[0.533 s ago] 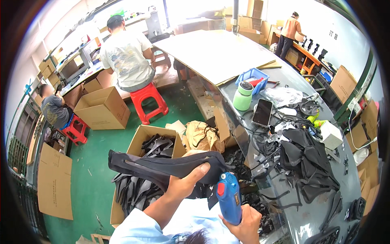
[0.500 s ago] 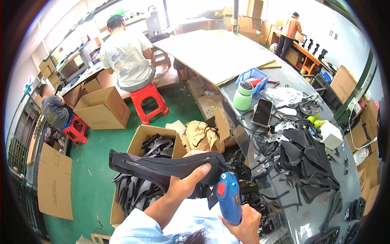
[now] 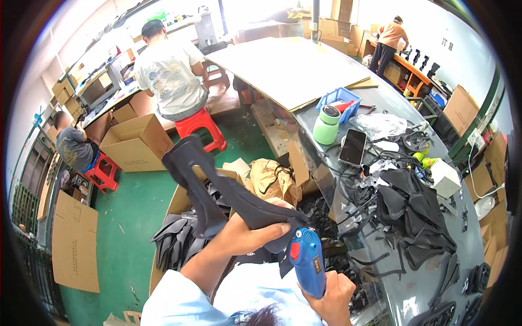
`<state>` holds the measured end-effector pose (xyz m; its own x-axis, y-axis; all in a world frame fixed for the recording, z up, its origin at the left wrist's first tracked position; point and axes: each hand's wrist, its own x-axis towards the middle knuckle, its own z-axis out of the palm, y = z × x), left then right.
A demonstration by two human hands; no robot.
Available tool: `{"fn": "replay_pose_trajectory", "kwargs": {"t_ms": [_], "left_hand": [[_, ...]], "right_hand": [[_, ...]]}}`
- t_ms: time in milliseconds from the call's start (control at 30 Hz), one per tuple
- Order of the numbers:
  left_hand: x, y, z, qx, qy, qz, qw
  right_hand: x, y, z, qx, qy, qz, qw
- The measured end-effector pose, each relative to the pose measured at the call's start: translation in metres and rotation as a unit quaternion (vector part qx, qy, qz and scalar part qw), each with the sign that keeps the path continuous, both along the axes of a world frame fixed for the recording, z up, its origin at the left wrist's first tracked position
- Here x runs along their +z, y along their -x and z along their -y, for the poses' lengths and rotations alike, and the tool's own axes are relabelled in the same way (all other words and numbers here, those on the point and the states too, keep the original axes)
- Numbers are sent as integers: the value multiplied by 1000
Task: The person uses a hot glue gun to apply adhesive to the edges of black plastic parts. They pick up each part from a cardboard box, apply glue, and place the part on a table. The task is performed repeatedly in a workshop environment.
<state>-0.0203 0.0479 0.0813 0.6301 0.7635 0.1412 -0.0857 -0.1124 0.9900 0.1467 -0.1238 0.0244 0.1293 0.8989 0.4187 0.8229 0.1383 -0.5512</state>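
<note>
My left hand (image 3: 251,237) grips a black padded fabric piece (image 3: 239,198), thumb on top. Its far end splits into two bands around an open gap and points up and left. In my right hand (image 3: 333,298) is a blue handheld power tool (image 3: 308,266) with a red button, fingers wrapped round its lower body. The tool's head meets the right end of the fabric; its working tip is hidden. Beneath my left arm, a cardboard box (image 3: 178,204) holds several similar black pieces (image 3: 176,239).
At my right, a grey table (image 3: 380,293) bears a heap of black pieces (image 3: 416,217), a phone (image 3: 353,147), a green bottle (image 3: 326,125) and a blue basket (image 3: 338,98). Black scraps (image 3: 321,217) lie below its edge. Two people sit on red stools at left; another stands far right.
The fabric piece has swung up at its left end and turned, so its gap now shows. My left hand has turned with it. The tool has shifted only slightly.
</note>
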Motion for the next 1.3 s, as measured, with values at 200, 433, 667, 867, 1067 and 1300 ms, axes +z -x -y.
{"fn": "replay_pose_trajectory", "kwargs": {"t_ms": [200,433,667,867,1067,1300], "left_hand": [[12,1,-23,-109,-255,-160,948],[-14,-8,-24,-172,-307,-132,927],[-42,-19,-9,-141,-233,-78,959],[-63,-17,-2,-136,-264,-56,953],[-74,-22,6,-216,-205,-165,940],[-69,-7,17,-303,50,-57,950]], "right_hand": [[-3,-2,1,21,1,3,1000],[0,1,0,70,16,-87,994],[20,13,-1,52,40,-172,983],[27,16,-2,62,48,-202,976],[39,14,3,56,19,-195,979],[5,1,-6,-48,-46,-181,981]]}}
